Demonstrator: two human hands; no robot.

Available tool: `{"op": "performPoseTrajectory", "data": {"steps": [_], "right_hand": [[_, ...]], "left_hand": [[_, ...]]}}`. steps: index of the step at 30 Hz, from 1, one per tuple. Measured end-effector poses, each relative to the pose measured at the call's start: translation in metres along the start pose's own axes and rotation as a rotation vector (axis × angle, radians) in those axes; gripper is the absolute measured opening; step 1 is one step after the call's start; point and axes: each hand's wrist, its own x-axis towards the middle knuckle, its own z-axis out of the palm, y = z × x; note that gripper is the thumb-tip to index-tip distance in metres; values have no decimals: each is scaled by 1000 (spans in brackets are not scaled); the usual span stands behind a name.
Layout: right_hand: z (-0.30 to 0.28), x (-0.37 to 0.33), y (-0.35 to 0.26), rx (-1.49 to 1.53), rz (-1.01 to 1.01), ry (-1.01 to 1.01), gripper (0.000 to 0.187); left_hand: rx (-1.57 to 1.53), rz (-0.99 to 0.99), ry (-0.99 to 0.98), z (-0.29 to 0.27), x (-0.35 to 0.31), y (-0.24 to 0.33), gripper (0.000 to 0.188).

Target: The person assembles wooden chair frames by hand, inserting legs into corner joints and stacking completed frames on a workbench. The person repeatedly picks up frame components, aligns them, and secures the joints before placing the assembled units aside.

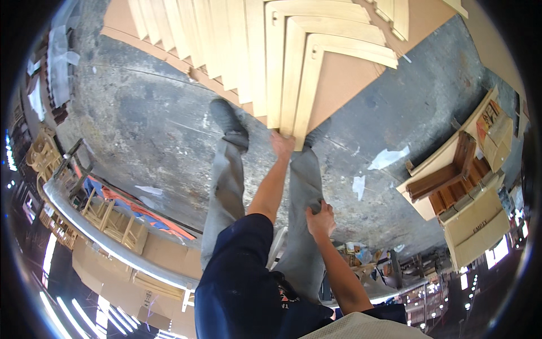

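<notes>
Several pale wooden L-shaped frame pieces (312, 85) lie overlapped on a sheet of brown cardboard (344, 85), their lower ends pointing toward me. My left hand (282, 144) reaches forward and grips the near end of one of these pieces, its fingers partly hidden by the wood. My right hand (322, 221) rests by my right knee with curled fingers. A small dark thing shows at its fingertips, too unclear to name. More pale wooden pieces (217, 45) lie in a slanting row to the left of the L-shaped ones.
Stained grey concrete floor (152, 113) surrounds the cardboard, with white scraps (388, 159) on it. To the right are brown wooden parts (451, 169) and a cardboard box (477, 229). A curved-looking metal rail (113, 240) and wooden frames (107, 220) stand at the left.
</notes>
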Motion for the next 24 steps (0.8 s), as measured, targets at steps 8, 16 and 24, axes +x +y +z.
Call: {"op": "performPoseTrajectory", "data": {"steps": [8, 16, 24], "right_hand": [[4, -6, -1, -6, -13, 26, 62], [12, -3, 3, -17, -14, 28, 63], [15, -5, 5, 28, -20, 44, 62]], "left_hand": [[-22, 52, -179, -42, -20, -11, 70], [-59, 142, -105, -64, 23, 101, 58], [-193, 244, 17, -54, -5, 96, 49]]}}
